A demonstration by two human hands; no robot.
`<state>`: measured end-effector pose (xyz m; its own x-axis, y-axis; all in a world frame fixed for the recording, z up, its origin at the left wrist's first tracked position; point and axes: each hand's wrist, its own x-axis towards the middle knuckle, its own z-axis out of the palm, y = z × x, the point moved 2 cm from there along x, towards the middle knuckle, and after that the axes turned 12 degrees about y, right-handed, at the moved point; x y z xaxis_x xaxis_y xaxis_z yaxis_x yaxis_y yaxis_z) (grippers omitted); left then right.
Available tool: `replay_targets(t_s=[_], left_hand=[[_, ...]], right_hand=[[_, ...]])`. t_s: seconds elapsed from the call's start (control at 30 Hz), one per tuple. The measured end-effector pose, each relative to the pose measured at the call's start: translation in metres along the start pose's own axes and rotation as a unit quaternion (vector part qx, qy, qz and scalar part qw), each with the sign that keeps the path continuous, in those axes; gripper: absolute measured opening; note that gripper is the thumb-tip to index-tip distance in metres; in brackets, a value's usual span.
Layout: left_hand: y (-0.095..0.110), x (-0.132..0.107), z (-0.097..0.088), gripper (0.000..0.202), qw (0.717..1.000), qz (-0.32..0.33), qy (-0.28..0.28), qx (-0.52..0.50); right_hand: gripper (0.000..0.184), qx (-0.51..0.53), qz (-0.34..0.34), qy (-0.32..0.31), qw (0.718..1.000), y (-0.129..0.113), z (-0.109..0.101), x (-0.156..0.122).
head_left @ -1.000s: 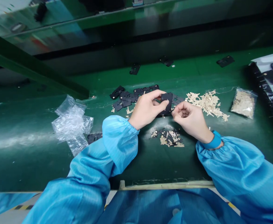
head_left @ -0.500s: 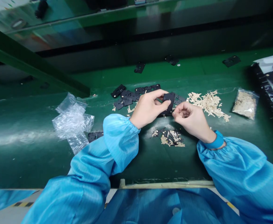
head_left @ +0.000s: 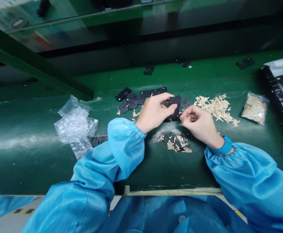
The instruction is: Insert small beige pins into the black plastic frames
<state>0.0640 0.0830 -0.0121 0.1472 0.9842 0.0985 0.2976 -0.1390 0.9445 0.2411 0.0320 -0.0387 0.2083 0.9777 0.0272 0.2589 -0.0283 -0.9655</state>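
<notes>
My left hand (head_left: pixel 153 113) holds a black perforated plate (head_left: pixel 174 106) upright between thumb and fingers. My right hand (head_left: pixel 196 121) sits just to its right, fingers curled closed beside the plate's lower edge; whether they pinch anything small is hidden. Beneath my hands lies a loose spread of similar black plates (head_left: pixel 134 99) on the green bench (head_left: pixel 47 168). A pile of beige cut scraps (head_left: pixel 215 110) lies to the right of my right hand. A small heap of mixed black and beige pieces (head_left: pixel 176 144) lies below my wrists. Blue sleeves cover both forearms.
Crumpled clear plastic bags (head_left: pixel 75 127) lie left, beside a black plate (head_left: pixel 99 140). A clear bag of beige scraps (head_left: pixel 255 108) lies right, near a black-edged tray of plates (head_left: pixel 277 84). Several plates lie farther back. A green beam (head_left: pixel 35 61) crosses upper left.
The whole view has drifted slightly, with the bench contents shifting right in the picture. My hands keep the same hold near the plate, with no visible let-go.
</notes>
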Motion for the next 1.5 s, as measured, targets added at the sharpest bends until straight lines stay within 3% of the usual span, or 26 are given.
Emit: replay_targets(t_s=[0.43, 1.5], left_hand=[[0.0032, -0.0009, -0.0002, 0.016, 0.999, 0.015, 0.001, 0.033], [0.0021, 0.0019, 0.0000, 0.024, 0.992, -0.041, -0.031, -0.117]], right_hand=[[0.005, -0.005, 0.003, -0.030, 1.000, -0.0017, 0.0006, -0.0013], [0.013, 0.061, 0.039, -0.055, 0.996, -0.0034, -0.0062, 0.0050]])
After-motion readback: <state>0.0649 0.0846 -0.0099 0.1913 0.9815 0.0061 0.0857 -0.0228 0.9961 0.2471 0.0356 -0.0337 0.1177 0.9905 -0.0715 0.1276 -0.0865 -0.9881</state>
